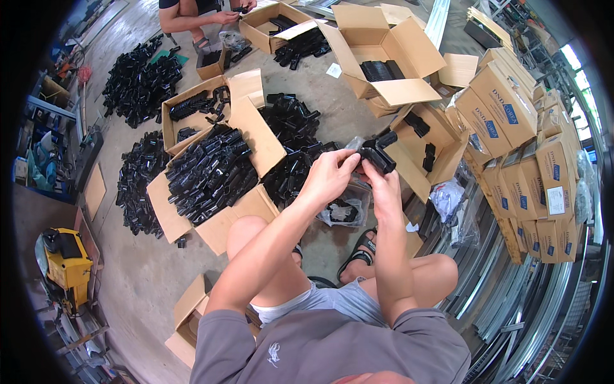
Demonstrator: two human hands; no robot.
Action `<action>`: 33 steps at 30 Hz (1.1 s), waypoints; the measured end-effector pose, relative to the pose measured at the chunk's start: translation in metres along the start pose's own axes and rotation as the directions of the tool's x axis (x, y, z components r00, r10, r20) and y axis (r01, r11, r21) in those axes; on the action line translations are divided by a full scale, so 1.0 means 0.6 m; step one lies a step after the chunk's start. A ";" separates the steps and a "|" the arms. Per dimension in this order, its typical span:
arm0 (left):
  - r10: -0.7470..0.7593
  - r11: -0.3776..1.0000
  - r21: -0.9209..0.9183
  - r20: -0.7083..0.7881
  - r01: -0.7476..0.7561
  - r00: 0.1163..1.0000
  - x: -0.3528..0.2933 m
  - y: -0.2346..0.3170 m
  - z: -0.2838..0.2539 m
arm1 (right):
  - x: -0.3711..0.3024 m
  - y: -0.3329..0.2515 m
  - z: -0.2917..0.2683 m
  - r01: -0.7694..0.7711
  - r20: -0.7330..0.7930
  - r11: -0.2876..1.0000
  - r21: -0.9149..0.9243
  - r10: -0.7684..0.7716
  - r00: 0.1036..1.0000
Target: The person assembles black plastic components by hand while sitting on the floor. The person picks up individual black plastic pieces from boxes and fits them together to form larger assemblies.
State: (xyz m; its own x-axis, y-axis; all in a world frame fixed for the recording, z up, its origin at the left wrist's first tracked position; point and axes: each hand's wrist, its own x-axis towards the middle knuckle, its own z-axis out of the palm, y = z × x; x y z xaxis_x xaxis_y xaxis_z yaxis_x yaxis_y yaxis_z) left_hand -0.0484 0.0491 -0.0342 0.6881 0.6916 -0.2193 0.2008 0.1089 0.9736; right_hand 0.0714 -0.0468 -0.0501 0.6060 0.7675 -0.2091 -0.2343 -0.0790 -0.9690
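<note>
Between my hands, in front of my knees, is a glossy black branched fitting (378,153). My left hand (327,178) pinches its left side with thumb and fingertips. My right hand (384,187) is closed round its lower end, the thumb pressed on it. Just below them a clear plastic bag (345,213) with small black parts lies on the floor. An open carton (441,131) with a few black pieces stands just right of my hands. To the left, another open carton (261,137) is heaped with similar black fittings (211,169).
Loose piles of black fittings (142,80) lie at the far left. Another person's hand (225,17) works near cartons at the top. Stacked sealed cartons (495,115) and long metal profiles (511,313) stand on the right. A yellow machine (67,272) is on the left.
</note>
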 end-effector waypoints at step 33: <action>-0.217 0.580 -0.809 -0.266 -0.095 0.939 -0.005 0.039 -0.062 | 0.038 0.474 -0.058 -0.279 -0.204 0.244 -0.929 0.290 0.935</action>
State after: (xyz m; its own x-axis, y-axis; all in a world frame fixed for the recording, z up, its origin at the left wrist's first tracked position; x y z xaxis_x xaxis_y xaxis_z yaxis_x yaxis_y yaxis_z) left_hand -0.0714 0.0762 -0.0086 0.4174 0.8156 -0.4008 -0.5126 0.5754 0.6373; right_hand 0.0450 -0.0738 -0.3350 0.6541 0.5646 -0.5033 0.4799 -0.8241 -0.3009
